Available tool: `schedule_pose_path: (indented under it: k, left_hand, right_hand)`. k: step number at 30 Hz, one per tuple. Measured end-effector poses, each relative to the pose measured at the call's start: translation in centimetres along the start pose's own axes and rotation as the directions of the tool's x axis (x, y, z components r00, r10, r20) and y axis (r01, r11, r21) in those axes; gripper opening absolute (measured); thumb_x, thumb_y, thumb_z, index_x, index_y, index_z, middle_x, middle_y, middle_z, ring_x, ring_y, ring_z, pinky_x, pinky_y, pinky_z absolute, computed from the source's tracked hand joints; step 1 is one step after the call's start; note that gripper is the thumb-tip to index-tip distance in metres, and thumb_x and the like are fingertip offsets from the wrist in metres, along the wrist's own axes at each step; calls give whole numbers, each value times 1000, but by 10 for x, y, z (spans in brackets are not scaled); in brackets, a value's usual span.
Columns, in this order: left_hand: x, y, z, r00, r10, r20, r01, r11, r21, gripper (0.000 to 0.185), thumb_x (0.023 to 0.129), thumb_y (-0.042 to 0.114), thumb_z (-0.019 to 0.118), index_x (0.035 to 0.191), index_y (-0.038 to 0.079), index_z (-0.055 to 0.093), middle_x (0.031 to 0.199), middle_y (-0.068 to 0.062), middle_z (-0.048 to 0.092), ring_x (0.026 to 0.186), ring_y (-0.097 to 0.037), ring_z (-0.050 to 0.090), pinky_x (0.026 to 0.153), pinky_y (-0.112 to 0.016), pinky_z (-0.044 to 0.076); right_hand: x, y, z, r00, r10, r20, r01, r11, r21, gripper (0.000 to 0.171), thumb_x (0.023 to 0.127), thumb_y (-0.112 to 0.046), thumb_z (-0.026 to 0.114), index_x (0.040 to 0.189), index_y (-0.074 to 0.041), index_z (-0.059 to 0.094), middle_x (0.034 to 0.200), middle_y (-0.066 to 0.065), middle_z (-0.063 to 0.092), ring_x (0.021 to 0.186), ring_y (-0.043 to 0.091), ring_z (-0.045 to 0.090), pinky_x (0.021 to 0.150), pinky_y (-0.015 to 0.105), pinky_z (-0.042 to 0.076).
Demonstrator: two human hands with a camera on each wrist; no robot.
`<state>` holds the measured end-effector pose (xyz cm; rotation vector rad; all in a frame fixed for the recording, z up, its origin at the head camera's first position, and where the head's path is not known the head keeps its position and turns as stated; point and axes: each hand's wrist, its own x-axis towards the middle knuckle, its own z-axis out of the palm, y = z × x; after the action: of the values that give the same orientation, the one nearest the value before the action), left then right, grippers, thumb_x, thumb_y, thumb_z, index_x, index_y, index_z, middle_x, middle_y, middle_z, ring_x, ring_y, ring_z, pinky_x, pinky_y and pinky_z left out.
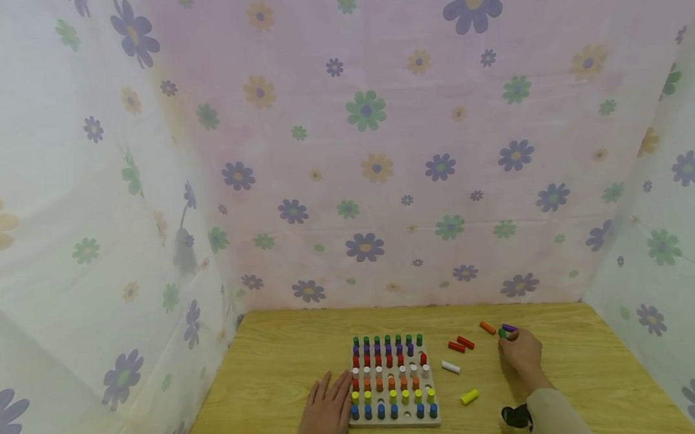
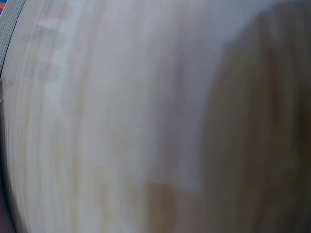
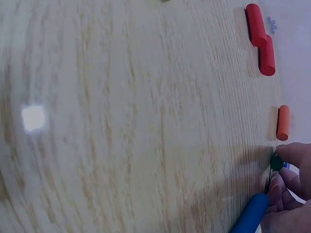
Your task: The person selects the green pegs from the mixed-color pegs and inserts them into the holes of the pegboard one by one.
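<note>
On the table, a wooden pegboard (image 1: 397, 424) holds rows of upright pegs in green, purple, red, white, orange, yellow and blue; a few holes stand bare. My left hand (image 1: 323, 415) lies with straight fingers along the board's left side, fingertips right at its edge. To the right of the board, my right hand (image 1: 523, 352) pinches a green peg (image 3: 277, 162) between thumb and fingers, close over the table. A purple peg (image 1: 509, 328) lies just behind that hand. In the right wrist view a blue peg (image 3: 250, 216) lies beside the curled fingers.
Between board and right hand lie two red pegs (image 1: 465, 342), a white peg (image 1: 450, 367) and a yellow peg (image 1: 469, 397). An orange peg (image 1: 487, 328) lies farther back. Flowered sheets (image 1: 370, 196) close off the back and sides of the table. The left wrist view is blurred.
</note>
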<state>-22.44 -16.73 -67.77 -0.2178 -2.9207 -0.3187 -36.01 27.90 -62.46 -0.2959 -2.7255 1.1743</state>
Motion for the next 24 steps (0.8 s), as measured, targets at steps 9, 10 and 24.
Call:
schedule_pose_path:
  k: [9,10,24]
  left_hand:
    - [-1,-2,1,1000,14,2,-14,1000,-5,57,111,52,21,157,28,45,157,8,48,148,-33,37,122,-57,29]
    - [-1,-2,1,1000,12,0,-12,1000,-7,57,111,52,21,157,28,45,157,8,48,148,-33,37,122,-57,29]
    - [2,-1,4,1000,0,-4,0,1000,-6,56,111,53,22,154,29,49,153,8,52,146,-33,41,120,-57,31]
  right_hand:
    - [-6,-1,-5,1000,-24,-4,24,999,-40,27,91,-12,65,95,15,65,88,26,68,81,38,63,67,44,54]
    - [-6,-1,-5,1000,-28,-5,27,999,-39,26,91,-11,65,95,14,65,88,26,68,81,38,63,67,44,54]
    - [-9,4,-11,980,-166,108,170,985,-34,23,94,-4,61,95,19,65,85,22,67,70,25,60,56,31,50]
